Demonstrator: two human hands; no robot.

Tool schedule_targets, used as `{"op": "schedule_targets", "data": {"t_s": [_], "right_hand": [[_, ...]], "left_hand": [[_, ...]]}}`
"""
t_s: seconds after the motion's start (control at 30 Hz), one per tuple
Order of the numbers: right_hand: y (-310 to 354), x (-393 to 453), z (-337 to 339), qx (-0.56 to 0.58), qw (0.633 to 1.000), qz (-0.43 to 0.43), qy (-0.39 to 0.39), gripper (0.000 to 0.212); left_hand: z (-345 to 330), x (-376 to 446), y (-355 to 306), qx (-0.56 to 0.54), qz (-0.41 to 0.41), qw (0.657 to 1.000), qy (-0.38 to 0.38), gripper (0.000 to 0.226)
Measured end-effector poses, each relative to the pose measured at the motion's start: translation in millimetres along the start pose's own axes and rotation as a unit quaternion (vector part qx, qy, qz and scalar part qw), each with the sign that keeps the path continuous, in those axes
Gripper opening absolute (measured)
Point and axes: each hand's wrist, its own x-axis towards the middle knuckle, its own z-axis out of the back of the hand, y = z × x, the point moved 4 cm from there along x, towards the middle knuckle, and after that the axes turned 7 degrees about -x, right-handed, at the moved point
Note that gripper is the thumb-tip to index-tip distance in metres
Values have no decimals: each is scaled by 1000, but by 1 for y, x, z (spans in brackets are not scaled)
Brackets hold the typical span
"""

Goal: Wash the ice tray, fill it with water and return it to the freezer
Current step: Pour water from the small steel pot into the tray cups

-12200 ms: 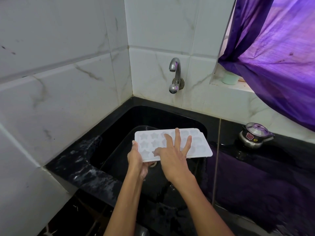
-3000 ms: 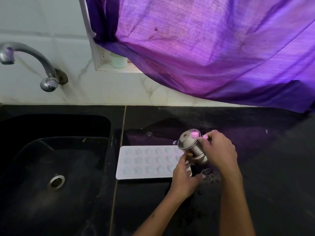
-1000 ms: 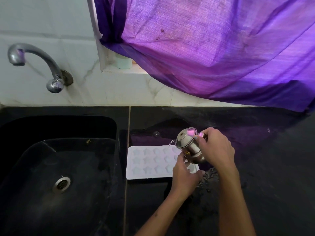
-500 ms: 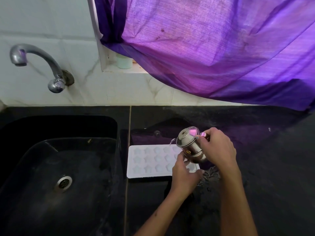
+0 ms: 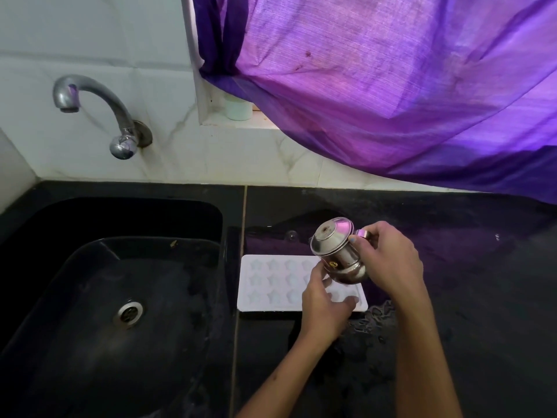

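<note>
Right hand (image 5: 388, 260) grips the steel pot (image 5: 336, 251) by its handle; my left hand (image 5: 324, 306), fingers loosely curled, steadies the ice tray (image 5: 271, 282) beneath. Tray's long axis runs left-right, left of both hands, the left nearer. Pouring apparently, stream unclear.

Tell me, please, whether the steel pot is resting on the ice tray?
Apart. The head view shows the steel pot gripped by the right hand, tilted above the ice tray.

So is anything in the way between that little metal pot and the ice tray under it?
Nothing visible. The right hand grips the steel pot, tilted directly over the white ice tray on the black counter; the left hand steadies it from below.
</note>
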Motion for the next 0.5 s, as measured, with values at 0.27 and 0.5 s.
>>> {"op": "schedule_targets", "data": {"t_s": [0.27, 0.5], "right_hand": [[14, 2, -9, -47, 999, 15, 2, 16], [18, 2, -8, -58, 998, 14, 5, 16]], "left_hand": [[7, 1, 3, 11, 18, 1000, -5, 66], [8, 3, 1, 14, 25, 1000, 9, 67]]}}
